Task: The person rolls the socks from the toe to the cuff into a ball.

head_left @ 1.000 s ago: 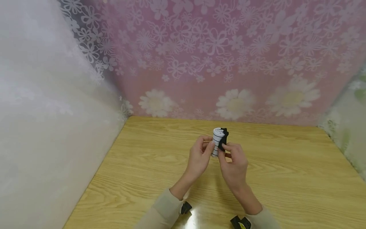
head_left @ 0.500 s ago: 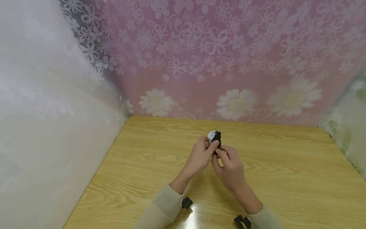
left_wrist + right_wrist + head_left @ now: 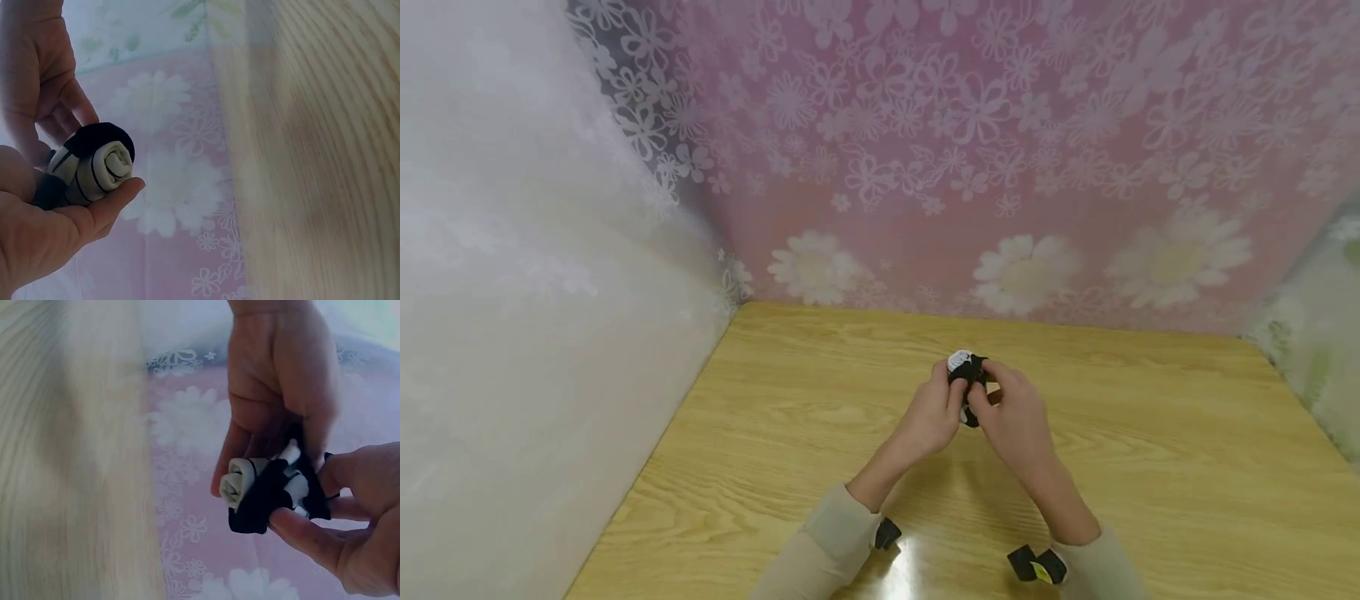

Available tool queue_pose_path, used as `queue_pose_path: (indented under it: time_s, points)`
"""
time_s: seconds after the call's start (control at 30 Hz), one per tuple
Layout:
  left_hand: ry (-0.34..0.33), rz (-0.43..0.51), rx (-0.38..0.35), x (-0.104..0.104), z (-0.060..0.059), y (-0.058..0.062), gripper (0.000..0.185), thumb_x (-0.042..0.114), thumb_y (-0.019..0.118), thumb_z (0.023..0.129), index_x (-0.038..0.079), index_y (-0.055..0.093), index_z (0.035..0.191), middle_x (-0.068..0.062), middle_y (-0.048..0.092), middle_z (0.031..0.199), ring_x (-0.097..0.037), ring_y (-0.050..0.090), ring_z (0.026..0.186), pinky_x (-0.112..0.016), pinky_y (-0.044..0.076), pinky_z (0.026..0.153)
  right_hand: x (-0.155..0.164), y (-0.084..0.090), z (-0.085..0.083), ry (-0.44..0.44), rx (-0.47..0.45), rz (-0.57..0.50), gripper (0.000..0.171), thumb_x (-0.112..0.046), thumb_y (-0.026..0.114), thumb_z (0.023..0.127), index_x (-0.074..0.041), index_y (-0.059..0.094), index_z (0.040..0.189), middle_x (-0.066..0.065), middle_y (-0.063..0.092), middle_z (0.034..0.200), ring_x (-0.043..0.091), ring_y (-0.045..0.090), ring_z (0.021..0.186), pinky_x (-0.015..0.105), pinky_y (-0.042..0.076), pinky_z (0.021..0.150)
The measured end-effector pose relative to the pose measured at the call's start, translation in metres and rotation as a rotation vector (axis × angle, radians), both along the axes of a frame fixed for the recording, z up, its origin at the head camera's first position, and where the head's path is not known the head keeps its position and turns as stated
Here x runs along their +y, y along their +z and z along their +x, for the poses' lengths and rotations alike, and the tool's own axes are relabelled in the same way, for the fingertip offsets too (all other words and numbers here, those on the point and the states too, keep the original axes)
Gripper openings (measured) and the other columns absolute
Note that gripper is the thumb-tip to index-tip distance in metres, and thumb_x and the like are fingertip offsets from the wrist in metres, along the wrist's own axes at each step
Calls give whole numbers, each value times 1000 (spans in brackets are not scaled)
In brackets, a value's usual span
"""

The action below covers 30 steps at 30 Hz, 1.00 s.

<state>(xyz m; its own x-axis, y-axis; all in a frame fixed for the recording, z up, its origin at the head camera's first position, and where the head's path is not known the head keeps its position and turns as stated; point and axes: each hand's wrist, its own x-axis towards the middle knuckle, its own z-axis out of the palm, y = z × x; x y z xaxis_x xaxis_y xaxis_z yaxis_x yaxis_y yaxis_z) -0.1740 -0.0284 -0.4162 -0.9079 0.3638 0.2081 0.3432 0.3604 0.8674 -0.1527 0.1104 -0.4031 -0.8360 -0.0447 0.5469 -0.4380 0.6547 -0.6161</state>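
Lower now than a second ago, the rolled sock sits pinched between left hand and right hand; a loosened pinch could let the black cuff spring back and the roll unwind.

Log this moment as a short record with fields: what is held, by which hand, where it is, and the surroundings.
held item: rolled sock, white with black stripes and a black cuff part wrapped over it
left hand: grips the roll from its side, fingers curled under it
right hand: pinches the black part of the roll, fingers on it
position: held above the wooden table, not resting on it
surroundings: pink floral backdrop behind the table, white sheet to the left
sleeves: beige, on both forearms
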Motion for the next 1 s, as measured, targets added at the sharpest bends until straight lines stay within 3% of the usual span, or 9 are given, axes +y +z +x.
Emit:
queue_pose_path:
  time_s: [0.13,0.27,0.5,0.57,0.67,0.73,0.83,0.93,1.0]
  points:
    - [-65,-27,-23,-8,-3,0,43,16,30,110,-7,30,146,-18,63,108,-9,54,64,-20,47,55,0,4,-4,60,-103,11,44,5,63,85,12,59,129,33,63,111,27,66,69,28,52,52]
    - [-100,-20,-76,-13,-6,2,41,22,30,110,-3,37,142,-9,59,95,-10,45,57,-23,42,51,0,3,-6,106,-123,20,48,7,63,87,13,54,133,30,61,111,24,63,69,24,48,52]
    - [-165,141,-175,-17,-9,0,52,43,43,105,3,44,138,-7,62,105,-12,62,79,-25,53,67,2,-4,-7,125,-3,68,51,5,76,81,12,59,129,26,61,107,22,60,66,25,48,52]
    - [-171,182,-165,-18,-8,-1,50,42,45,105,3,48,135,-8,63,109,-11,65,87,-26,55,73,3,-6,-5,136,29,60,52,7,74,80,12,59,129,25,60,107,21,60,64,24,48,50]
    - [-170,203,-138,-19,-7,-1,44,39,44,106,3,52,131,-9,64,106,-11,63,84,-26,54,72,3,-9,-4,140,63,34,53,10,72,78,12,59,129,24,60,105,19,59,64,24,47,49]
    - [-148,198,-102,-17,-6,0,40,36,43,106,4,55,127,-9,62,103,-11,60,78,-25,52,67,2,-10,-5,131,98,9,52,11,73,77,12,60,128,24,60,103,19,59,63,24,49,50]
    - [-32,216,-67,-10,-4,0,37,37,48,105,5,58,121,-8,61,99,-10,56,73,-23,50,62,0,-9,-8,113,168,-18,52,11,74,76,13,61,126,24,60,98,19,60,62,25,52,51]
    - [114,317,-50,-3,-2,-1,35,33,57,102,2,60,119,-10,65,100,-10,61,77,-23,53,63,-2,-8,-10,108,220,-44,51,11,75,74,13,62,124,23,59,91,18,59,60,23,52,52]
    - [173,377,-22,-1,1,-1,34,28,61,100,-1,61,118,-13,68,100,-13,66,80,-24,56,66,-3,-8,-11,109,226,-57,52,10,75,73,12,63,124,21,58,90,16,57,59,20,51,52]
